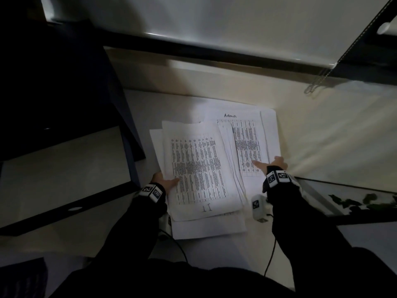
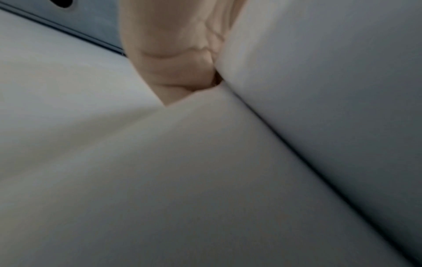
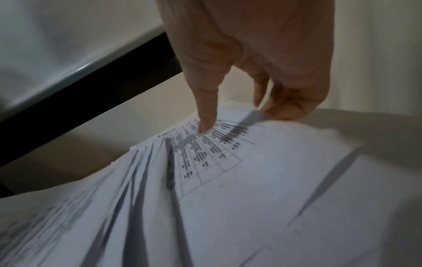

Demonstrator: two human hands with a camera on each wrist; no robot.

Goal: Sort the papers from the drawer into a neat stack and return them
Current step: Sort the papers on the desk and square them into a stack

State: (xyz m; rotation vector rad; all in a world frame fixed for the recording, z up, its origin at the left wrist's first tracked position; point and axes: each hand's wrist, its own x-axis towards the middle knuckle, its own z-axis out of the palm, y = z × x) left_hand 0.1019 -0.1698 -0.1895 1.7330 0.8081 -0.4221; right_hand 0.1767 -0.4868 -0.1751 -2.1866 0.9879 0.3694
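Note:
Printed table sheets lie fanned out on a white tabletop (image 1: 214,250). The left sheaf (image 1: 199,164), marked "11" at its near end, sits askew over the others. My left hand (image 1: 166,180) grips its left edge, thumb on top and fingers hidden underneath. In the left wrist view only part of that hand (image 2: 173,54) shows against blank paper (image 2: 205,180). My right hand (image 1: 269,163) pinches the right edge of the sheet headed "Admin" (image 1: 247,145). Its thumb (image 3: 206,115) presses on the print, and the fingers (image 3: 285,106) curl under the lifted edge of that sheet (image 3: 228,180).
A dark cabinet with a pale inner panel (image 1: 64,168) stands at the left. A small white device (image 1: 258,208) with a cable lies by my right forearm. A bead chain (image 1: 318,82) hangs at the back right, and green leaves (image 1: 365,201) show at the right.

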